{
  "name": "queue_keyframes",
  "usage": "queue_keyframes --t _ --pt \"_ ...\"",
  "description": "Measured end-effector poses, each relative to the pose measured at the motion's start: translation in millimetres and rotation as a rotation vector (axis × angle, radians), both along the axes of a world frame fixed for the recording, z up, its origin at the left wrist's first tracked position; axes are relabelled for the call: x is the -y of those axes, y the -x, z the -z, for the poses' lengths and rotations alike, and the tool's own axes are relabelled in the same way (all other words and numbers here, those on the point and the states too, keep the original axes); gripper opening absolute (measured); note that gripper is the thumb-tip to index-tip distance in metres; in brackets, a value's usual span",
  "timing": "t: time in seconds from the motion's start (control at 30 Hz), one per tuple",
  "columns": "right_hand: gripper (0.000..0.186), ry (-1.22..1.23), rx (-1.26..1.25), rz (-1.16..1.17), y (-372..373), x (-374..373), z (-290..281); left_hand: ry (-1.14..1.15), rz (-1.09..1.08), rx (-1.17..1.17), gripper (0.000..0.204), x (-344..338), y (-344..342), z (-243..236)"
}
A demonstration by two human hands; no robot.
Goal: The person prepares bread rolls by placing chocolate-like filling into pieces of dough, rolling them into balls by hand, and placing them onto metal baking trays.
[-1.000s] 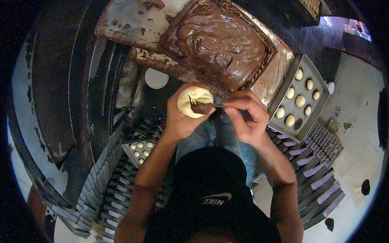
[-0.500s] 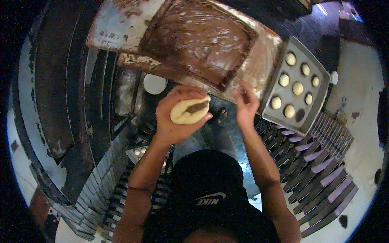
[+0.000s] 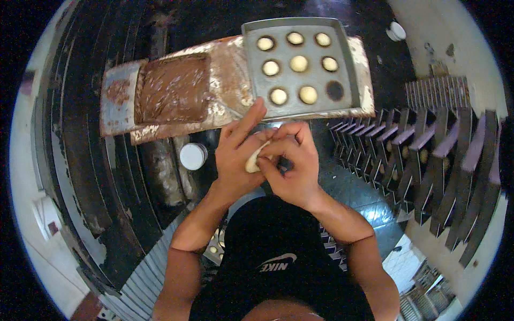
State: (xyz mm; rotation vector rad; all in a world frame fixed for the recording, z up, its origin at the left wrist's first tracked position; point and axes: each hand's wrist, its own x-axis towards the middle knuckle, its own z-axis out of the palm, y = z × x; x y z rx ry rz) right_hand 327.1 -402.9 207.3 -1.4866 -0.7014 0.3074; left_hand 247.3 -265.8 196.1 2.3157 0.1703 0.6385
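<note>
A piece of pale dough (image 3: pixel 254 163) rests in my left hand (image 3: pixel 231 158), whose palm and thumb side curve around it while one finger points up. My right hand (image 3: pixel 295 170) meets it there, thumb and fingertips pinching the dough's edge. The fingers hide most of the piece, and no filling shows in it. Just beyond my hands, a grey metal baking tray (image 3: pixel 342 53) carries several round dough balls (image 3: pixel 299 63) in spaced rows. One place near its right front corner has only a dark round spot (image 3: pixel 334 90).
A slab of glossy brown chocolate-like filling (image 3: pixel 174 88) covers the left part of the floury work board (image 3: pixel 229 64). Below the board stands a white round tub (image 3: pixel 193 156). Dark racks with slanted shelves (image 3: pixel 428 144) line the right; another tray of dough (image 3: pixel 214 250) sits low at left.
My view has swung right, toward the baking tray. Earlier the dough lay opened in my left hand with brown filling showing, my right hand apart; now my right fingers pinch it and the filling is hidden.
</note>
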Motion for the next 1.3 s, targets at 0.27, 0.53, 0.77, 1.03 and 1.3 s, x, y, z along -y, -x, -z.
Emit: queue_keyframes --t 0.27,0.53,0.77,1.03,1.3 --pt "0.02 0.012 0.038 0.128 7.7 68.7 -47.4 -0.26 0.217 -0.107 0.06 53.5 -11.8 -66.4" --pt "0.019 -0.09 -0.046 0.07 68.0 68.1 -89.9 0.274 0.231 0.216 0.05 56.7 42.0 -83.2" --pt "0.018 -0.401 -0.093 0.347 160.3 26.8 -34.5 0.089 0.43 0.206 0.021 -0.2 121.2 -87.7" --pt "0.058 -0.413 -0.273 0.146 226.4 -3.9 -46.1 0.367 0.531 0.283 0.039 5.8 160.5 -112.4" --pt "0.034 -0.844 -0.426 0.397 228.6 7.0 -101.3 0.382 0.402 0.42 0.049 60.0 148.1 -127.1"
